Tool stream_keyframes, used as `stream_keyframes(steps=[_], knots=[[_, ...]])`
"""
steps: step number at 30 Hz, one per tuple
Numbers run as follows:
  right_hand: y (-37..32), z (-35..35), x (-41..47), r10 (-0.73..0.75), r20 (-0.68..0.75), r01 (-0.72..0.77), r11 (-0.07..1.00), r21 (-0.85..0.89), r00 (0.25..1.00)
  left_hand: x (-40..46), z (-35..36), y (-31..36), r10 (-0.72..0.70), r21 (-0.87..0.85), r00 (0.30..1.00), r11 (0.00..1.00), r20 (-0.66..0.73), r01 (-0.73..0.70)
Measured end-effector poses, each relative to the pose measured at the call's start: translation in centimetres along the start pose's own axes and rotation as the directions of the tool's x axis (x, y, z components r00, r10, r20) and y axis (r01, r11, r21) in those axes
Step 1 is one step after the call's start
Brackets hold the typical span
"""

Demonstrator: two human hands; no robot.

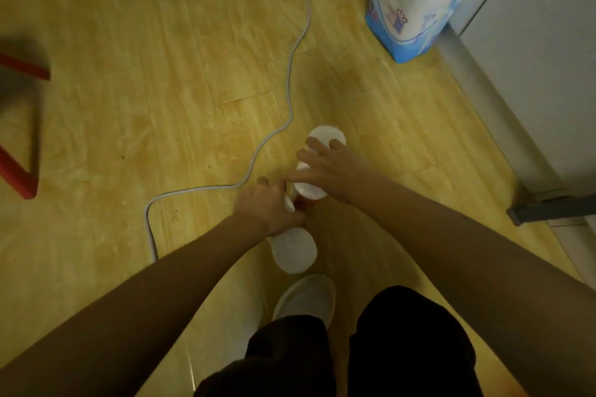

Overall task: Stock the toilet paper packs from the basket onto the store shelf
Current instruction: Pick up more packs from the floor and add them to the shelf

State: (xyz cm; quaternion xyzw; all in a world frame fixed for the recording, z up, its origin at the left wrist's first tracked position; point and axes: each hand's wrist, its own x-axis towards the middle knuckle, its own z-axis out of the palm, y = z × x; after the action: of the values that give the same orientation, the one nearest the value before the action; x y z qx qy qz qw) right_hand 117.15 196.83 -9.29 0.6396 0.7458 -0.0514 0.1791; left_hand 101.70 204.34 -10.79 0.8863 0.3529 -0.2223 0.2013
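A small pack of white toilet paper rolls (294,253) lies lengthwise just above the wooden floor, low in the middle of the head view. My left hand (269,208) is closed around its near part. My right hand (332,167) lies over its far part, fingers spread across the wrapping; the far roll end (326,135) shows beyond the fingertips. A large blue-and-white toilet paper pack (409,3) stands upright on the floor at the top right, against the white shelf unit (532,51). The red basket (19,126) is blurred at the left edge.
A white cable (292,80) snakes across the floor from the top middle down to the left of my hands. My white shoe (306,300) and dark trousers are below the pack. A grey shelf foot (548,211) juts out at the right.
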Motion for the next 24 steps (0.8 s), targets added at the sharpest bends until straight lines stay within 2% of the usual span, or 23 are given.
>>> stream_keyframes(steps=[4, 8, 12, 16, 24], knots=[[0.7, -0.4, -1.1, 0.071, 0.101, -0.073, 0.997, 0.015, 0.992, -0.2, -0.8, -0.2, 0.039, 0.026, 0.991, 0.999, 0.125, -0.043], [2.8, -1.1, -3.5, 0.219, 0.194, -0.246, 0.960, 0.130, 0.956, -0.2, -2.7, 0.4, 0.123, 0.172, 0.985, 0.975, 0.119, -0.142], [6.3, -3.2, -6.8, 0.367, 0.272, -0.449, 0.812, 0.374, 0.890, 0.8, -7.0, 2.0, 0.208, 0.270, 0.972, 0.935, 0.112, -0.232], [10.3, -7.4, -10.7, 0.496, 0.275, -0.564, 0.662, 0.493, 0.823, 2.1, -13.2, 4.6, 0.299, 0.349, 0.953, 0.890, 0.037, -0.293], [16.2, -22.4, -20.9, 0.676, 0.232, -0.696, 0.571, 0.435, 0.700, -3.5, -29.1, 14.9, 0.505, 0.334, 0.862, 0.821, -0.044, -0.464]])
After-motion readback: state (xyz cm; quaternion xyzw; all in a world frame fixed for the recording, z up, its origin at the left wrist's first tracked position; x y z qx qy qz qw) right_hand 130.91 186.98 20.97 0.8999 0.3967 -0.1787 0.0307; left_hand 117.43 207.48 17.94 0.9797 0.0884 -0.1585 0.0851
